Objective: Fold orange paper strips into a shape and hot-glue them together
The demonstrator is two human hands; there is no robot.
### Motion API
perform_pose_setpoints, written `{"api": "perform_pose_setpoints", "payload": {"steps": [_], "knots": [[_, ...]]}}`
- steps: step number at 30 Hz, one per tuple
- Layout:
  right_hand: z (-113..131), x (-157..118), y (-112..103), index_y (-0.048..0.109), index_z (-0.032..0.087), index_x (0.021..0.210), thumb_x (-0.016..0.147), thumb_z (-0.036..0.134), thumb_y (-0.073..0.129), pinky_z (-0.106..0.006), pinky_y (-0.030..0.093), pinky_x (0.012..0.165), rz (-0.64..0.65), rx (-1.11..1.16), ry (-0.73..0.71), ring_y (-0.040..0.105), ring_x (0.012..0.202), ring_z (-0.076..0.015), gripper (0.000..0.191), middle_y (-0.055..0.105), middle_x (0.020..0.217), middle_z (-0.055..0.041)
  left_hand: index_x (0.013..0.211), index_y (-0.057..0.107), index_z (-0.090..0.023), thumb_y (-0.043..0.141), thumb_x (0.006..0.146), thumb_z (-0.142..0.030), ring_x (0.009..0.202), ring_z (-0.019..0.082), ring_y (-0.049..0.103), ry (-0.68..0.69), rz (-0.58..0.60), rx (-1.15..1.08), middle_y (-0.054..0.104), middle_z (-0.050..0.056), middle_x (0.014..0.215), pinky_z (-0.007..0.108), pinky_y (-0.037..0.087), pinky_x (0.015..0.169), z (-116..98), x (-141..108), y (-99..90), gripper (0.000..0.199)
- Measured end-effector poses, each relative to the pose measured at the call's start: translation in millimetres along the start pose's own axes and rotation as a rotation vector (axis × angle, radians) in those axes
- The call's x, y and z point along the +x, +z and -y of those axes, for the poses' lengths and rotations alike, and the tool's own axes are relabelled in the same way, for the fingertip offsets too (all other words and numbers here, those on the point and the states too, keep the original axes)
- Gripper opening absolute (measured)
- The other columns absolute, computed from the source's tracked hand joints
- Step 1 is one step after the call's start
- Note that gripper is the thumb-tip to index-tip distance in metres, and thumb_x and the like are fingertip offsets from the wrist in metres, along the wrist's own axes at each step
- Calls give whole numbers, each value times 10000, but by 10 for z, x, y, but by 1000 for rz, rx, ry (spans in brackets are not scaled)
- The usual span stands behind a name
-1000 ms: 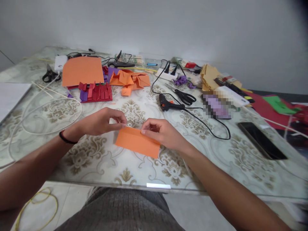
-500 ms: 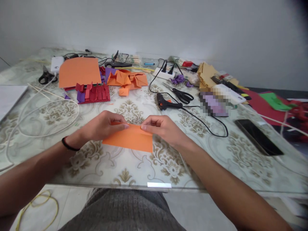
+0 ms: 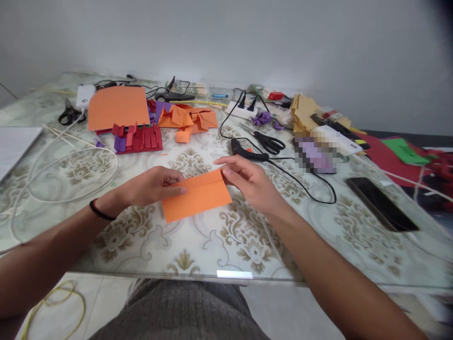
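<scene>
An orange paper rectangle (image 3: 198, 196) is held above the patterned table, tilted with its right end higher. A crease runs along near its top edge. My left hand (image 3: 152, 186) pinches the paper's upper left part between thumb and curled fingers. At the upper right corner, my right hand (image 3: 247, 182) has its thumb on the paper, with the index finger stretched out beyond the edge.
Behind lie folded red paper strips (image 3: 143, 138), orange folded pieces (image 3: 180, 117), an orange sheet (image 3: 118, 108), black scissors (image 3: 269, 141) and a glue gun (image 3: 247, 151) with its cord. A phone (image 3: 382, 203) rests at right; a white cable (image 3: 74, 200) loops at left.
The orange paper has turned, its right end rising and its left end dropping. My right hand has shifted to the upper right corner and its index finger has straightened.
</scene>
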State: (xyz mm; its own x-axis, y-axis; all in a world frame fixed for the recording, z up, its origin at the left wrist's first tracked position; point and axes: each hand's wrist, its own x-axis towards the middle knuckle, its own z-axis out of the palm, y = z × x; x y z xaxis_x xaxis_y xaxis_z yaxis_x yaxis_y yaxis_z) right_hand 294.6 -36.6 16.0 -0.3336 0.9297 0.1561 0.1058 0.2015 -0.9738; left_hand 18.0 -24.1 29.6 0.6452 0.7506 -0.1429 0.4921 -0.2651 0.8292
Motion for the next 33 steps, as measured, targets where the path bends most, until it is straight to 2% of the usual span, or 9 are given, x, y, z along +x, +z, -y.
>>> {"api": "perform_pose_setpoints", "payload": {"steps": [4,6,13,17,20,23,26,29,33], "knots": [[28,-6,-93,753,323,1216,966,310,649,-345,532,954,125,-28,-89,669,1115,-211,271,707,1240,-42,804,622,-170,617,931,-480,642,124,474,23,-205,-33,534,-17,726,236,341,550,1,-4,-42,336],[35,-5,-111,776,326,1189,921,270,703,-370,524,981,187,-65,-119,653,1167,-237,283,701,1263,-50,810,618,-176,625,929,-485,652,125,470,32,-237,-63,531,-22,737,242,354,565,-17,-6,-42,331],[34,-40,-14,836,328,1031,859,260,795,-353,541,905,233,-162,-183,709,1012,-233,189,764,1107,-40,785,620,-178,621,939,-465,611,119,453,48,-147,-110,525,-28,692,249,345,546,-74,-13,71,326],[43,-58,9,840,322,998,836,295,830,-321,550,811,233,-178,-195,715,882,-206,164,783,991,-23,879,606,-177,645,945,-417,592,107,457,61,-72,-251,547,-25,694,234,329,520,-50,-15,117,252],[49,-55,7,845,281,947,823,323,845,-297,540,770,254,-186,-210,710,824,-186,131,786,917,-25,1046,541,-202,662,952,-344,616,102,495,133,-97,-285,583,-29,734,211,355,534,7,-14,145,209],[52,-46,17,841,239,892,861,337,812,-275,515,731,245,-202,-224,698,784,-167,107,782,868,-32,1201,486,-231,661,956,-284,732,116,584,264,-180,-233,643,12,918,212,446,612,53,-21,167,305],[64,-47,45,826,215,861,886,348,782,-269,497,683,197,-205,-188,679,771,-166,142,762,862,-40,1140,594,-212,604,979,-215,827,123,626,364,-232,-70,675,58,1084,224,488,688,21,-40,180,161],[87,-62,82,797,201,804,888,371,770,-267,497,660,143,-173,-142,658,774,-167,192,724,859,-41,1045,695,-183,540,999,-175,878,146,665,364,-200,44,735,51,992,256,503,788,-73,-63,188,162],[98,-94,130,760,192,780,886,415,766,-283,532,661,81,-155,-79,651,771,-173,248,686,850,-44,1044,735,-183,622,979,-288,799,140,663,276,-170,39,751,32,917,249,503,731,-162,-81,201,167]]}}
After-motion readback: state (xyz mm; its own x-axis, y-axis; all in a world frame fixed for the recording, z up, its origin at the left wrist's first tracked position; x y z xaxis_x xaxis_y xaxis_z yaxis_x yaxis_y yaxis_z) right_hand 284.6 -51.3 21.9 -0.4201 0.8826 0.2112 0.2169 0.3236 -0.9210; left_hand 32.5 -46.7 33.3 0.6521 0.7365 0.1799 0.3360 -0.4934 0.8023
